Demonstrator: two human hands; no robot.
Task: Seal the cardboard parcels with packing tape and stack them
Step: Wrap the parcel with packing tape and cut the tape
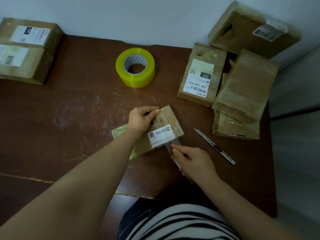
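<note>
Dark brown scratched wooden table (69, 118) against a pale wall. At its middle lies a small flat cardboard parcel with a white label (171, 116). The left hand (140, 118) grips its far corner with curled fingers, and the right hand (192, 163) pinches a strip of clear tape (168, 146) at the near edge. Behind sits a yellow-green roll of packing tape (136, 78) on its side face; a slim silver utility knife (214, 146) lies to the right, beside piled brown parcels (245, 84) — two more parcels (26, 51) sit far left.

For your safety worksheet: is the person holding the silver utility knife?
No, the silver utility knife lies untouched on the brown wooden table.
</note>
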